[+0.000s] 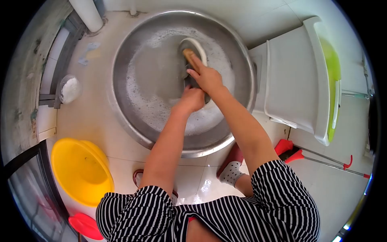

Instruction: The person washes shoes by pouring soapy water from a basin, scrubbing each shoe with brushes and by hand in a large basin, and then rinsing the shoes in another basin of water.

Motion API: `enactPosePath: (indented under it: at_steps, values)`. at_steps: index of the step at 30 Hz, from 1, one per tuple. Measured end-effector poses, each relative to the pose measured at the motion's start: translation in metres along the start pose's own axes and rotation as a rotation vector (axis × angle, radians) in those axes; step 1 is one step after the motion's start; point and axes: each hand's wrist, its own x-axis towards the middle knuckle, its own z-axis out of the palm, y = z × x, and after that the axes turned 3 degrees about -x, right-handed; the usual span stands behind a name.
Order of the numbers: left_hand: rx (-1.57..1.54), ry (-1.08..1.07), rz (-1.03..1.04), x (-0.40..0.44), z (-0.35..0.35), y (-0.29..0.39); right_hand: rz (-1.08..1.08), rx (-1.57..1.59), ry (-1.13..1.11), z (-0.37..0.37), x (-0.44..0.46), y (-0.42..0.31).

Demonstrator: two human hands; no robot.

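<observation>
Over a big metal basin point(139, 127) of soapy water, both my hands are together near its middle. My left hand point(191, 100) is closed on a dark shoe with a pale sole point(200, 47), held at the water's surface. In my right hand point(209, 79) is a brush with a wooden back point(190, 55), laid against the shoe's inner side. The bristles are hidden beneath the hand and the brush back. Part of the shoe is covered by my fingers. White foam point(149, 109) rings the cloudy water.
A yellow basin point(82, 171) and a red basin point(85, 226) lie at the lower left. Left of the metal basin is a small container of white powder point(70, 89). A white bin-like box with a green interior point(296, 76) stands right, above a red-headed long-handled tool point(288, 151).
</observation>
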Motion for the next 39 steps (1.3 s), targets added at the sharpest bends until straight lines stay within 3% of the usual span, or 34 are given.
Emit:
enactPosePath:
  at_steps: [2, 3, 4, 6, 7, 8, 10, 12, 14, 17, 20, 21, 22, 24, 27, 29, 30, 33, 35, 36, 38, 39]
  values:
    - [0.176, 0.168, -0.049, 0.000, -0.005, -0.010, 0.044, -0.013, 0.134, 0.012, 0.001, 0.020]
    - [0.078, 0.339, -0.029, -0.004, -0.012, -0.016, 0.089, 0.019, 0.051, 0.021, 0.005, 0.038]
    - [0.082, 0.340, -0.037, -0.001, -0.012, -0.023, 0.084, 0.024, 0.047, 0.036, 0.007, 0.050]
    - [-0.389, 0.794, -0.038, 0.006, -0.016, -0.031, 0.152, 0.301, 0.186, 0.052, 0.003, 0.057]
    - [-0.300, 0.838, -0.167, 0.007, -0.016, -0.034, 0.278, 0.288, 0.190, 0.065, 0.003, 0.056]
    - [-0.299, 0.834, -0.167, 0.009, -0.011, -0.036, 0.282, 0.290, 0.188, 0.068, 0.002, 0.038]
    - [-0.228, 0.739, -0.553, 0.008, 0.000, -0.040, 0.386, 0.138, 0.176, 0.076, -0.002, 0.005]
    - [-0.184, 0.674, -0.525, -0.002, -0.006, -0.049, 0.337, 0.194, 0.178, 0.082, 0.001, 0.002]
    - [-0.562, 0.628, -0.501, -0.002, -0.006, -0.066, 0.013, 0.332, 0.056, 0.072, 0.004, 0.015]
    - [-0.741, 0.630, -0.664, -0.002, -0.014, -0.054, 0.081, 0.398, 0.214, 0.055, -0.004, 0.020]
    - [-0.923, 0.731, -0.618, 0.006, -0.011, -0.067, 0.049, 0.543, 0.332, 0.015, -0.051, 0.000]
    - [-1.119, 0.726, -0.524, 0.010, -0.005, -0.080, 0.004, 0.512, 0.143, 0.004, -0.067, -0.007]
    - [-1.117, 0.726, -0.523, 0.006, -0.012, -0.072, -0.041, 0.481, -0.046, 0.000, -0.074, -0.009]
    - [-1.332, 0.605, -0.390, -0.006, -0.028, -0.047, -0.013, 0.425, -0.045, 0.011, -0.057, -0.008]
    - [-1.151, 0.614, -0.381, -0.001, -0.015, -0.054, -0.091, 0.321, 0.141, 0.036, -0.003, -0.004]
    - [-1.082, 0.701, -0.385, 0.005, -0.006, -0.048, 0.074, -0.016, 0.226, 0.043, 0.030, -0.003]
    - [-1.021, 0.787, -0.374, 0.010, -0.008, -0.046, 0.069, -0.009, 0.235, 0.047, 0.034, -0.009]
    - [-1.169, 0.773, -0.443, 0.002, -0.007, -0.056, 0.143, 0.030, 0.324, 0.054, -0.007, -0.013]
    - [-1.279, 0.747, -0.484, 0.003, -0.011, -0.056, -0.274, 0.017, 0.370, 0.050, -0.050, -0.023]
    - [-1.282, 0.744, -0.487, 0.003, -0.013, -0.054, -0.271, 0.015, 0.367, 0.051, -0.044, -0.024]
    - [-1.438, 0.623, -0.392, -0.004, -0.013, -0.050, -0.059, 0.430, 0.301, 0.059, -0.022, -0.027]
    - [-1.401, 0.628, -0.417, -0.004, -0.013, -0.045, 0.026, 0.334, 0.241, 0.054, 0.005, -0.025]
